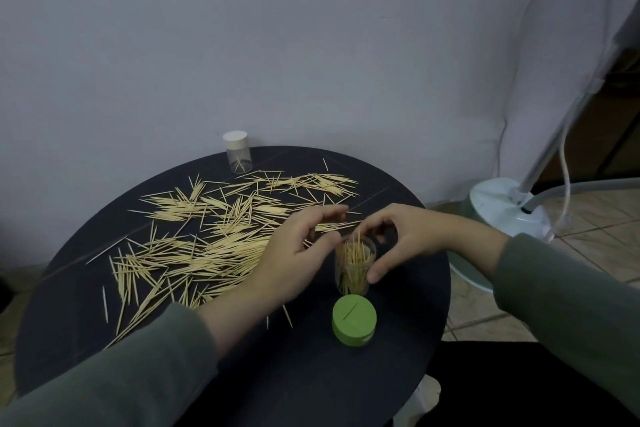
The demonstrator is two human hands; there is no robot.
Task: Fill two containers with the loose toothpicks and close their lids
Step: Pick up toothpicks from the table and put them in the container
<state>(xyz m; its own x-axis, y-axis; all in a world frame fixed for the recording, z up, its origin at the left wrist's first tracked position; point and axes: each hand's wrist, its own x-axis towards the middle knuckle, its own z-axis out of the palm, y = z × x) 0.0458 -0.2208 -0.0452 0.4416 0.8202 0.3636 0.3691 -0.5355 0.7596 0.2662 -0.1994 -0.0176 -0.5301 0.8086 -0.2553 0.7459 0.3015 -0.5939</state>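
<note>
A round dark table (398,374) fills the lower half of the view, set against a pale wall. Across its left and centre lie the loose toothpicks (207,236), scattered in overlapping bundles that reach from the near-left edge to the far-right side. At the far edge, behind the scatter, stands a clear container with a white lid (237,156); the lid is on, and only a few toothpicks show inside.

Right of centre, the left hand (294,260) hovers at the rim of an open clear container (355,267). Its fingers are loosely curled; whether they pinch any toothpicks cannot be told. The open container stands upright on the table, partly filled with upright toothpicks.

The right hand (398,239) grasps this container from the right, thumb against its lower side and fingers curved round the far rim.

Just in front of the container a green lid (354,319) rests on the table, apart from it.

On the floor at right stands a pale lamp base (498,204).
</note>
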